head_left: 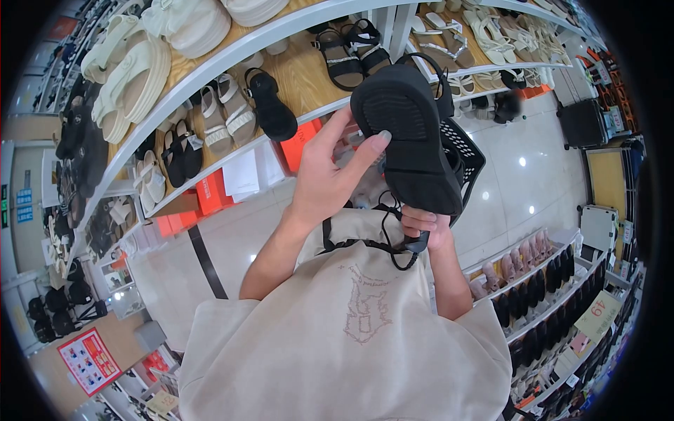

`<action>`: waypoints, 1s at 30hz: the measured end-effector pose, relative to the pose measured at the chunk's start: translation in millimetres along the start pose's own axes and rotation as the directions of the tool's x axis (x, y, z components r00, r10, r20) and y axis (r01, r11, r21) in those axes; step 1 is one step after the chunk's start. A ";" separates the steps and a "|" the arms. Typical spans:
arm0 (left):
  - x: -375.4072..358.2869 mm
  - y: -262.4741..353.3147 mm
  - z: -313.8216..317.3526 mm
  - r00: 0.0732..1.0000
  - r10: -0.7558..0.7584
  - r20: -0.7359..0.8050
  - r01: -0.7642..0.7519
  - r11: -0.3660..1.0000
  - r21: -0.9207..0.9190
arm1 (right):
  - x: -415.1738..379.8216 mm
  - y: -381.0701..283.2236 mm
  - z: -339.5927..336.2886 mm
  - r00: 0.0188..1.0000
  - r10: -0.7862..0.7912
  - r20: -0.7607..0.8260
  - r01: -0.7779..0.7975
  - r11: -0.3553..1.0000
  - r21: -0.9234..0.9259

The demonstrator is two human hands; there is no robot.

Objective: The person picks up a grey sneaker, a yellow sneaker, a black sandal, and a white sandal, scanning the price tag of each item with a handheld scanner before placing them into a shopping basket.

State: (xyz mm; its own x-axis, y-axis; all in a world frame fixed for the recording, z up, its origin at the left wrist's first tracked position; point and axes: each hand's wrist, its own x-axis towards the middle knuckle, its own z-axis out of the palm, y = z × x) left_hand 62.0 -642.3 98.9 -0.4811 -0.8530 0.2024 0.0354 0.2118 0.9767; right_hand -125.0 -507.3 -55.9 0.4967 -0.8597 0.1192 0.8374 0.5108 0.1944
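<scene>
A black sandal [401,116] is held up, its thick sole with a ribbed patch turned toward me and its straps mostly hidden behind. My left hand [326,172] grips it at the left side, thumb pressed flat on the sole. Just below the heel, my right hand [426,223] has its fingers curled round a dark handle-like piece [418,243] with a black cord [400,261] looping by it; the upper part is hidden behind the sandal. Behind the sandal, a black plastic basket [474,151] with a perforated rim is partly visible.
A curved shelf [302,62] of sandals spans the front, with orange shoe boxes [213,193] and a white box [247,172] beneath. On the right, a lower rack [540,309] carries rows of pink and black shoes. Tiled floor [516,203] lies between them.
</scene>
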 end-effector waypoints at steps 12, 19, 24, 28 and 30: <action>-7.4 -5.8 -8.5 0.998 -0.042 -0.040 0.038 0.996 -0.077 | 8.1 7.5 10.9 0.998 0.020 -0.051 -0.024 0.998 -0.064; -15.1 -49.6 -2.6 0.979 -0.150 -0.137 0.066 0.873 -0.483 | 5.1 31.9 20.6 0.707 -0.603 -0.370 0.224 0.687 -0.691; -5.6 -36.0 -14.6 0.965 -0.257 0.059 0.221 0.668 -0.711 | 19.3 49.0 40.1 0.496 -0.809 -0.315 0.057 0.392 -0.918; -0.8 -51.6 -26.5 0.948 -0.286 0.138 0.235 0.343 -0.909 | 25.0 49.2 76.4 0.722 -0.691 -0.047 -0.054 0.012 -0.998; 0.1 -76.0 -36.0 0.988 -0.042 0.150 0.156 0.345 -0.925 | 25.0 44.8 96.4 0.883 -0.418 -0.212 -0.226 0.018 -0.974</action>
State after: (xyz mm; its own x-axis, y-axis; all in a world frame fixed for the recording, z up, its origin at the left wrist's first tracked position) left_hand 90.8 -675.7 27.2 -0.6083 -0.7798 0.1478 0.7480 -0.5011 0.4352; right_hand -97.1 -505.6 49.6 0.1368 -0.9736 -0.1829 0.1252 0.2002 -0.9717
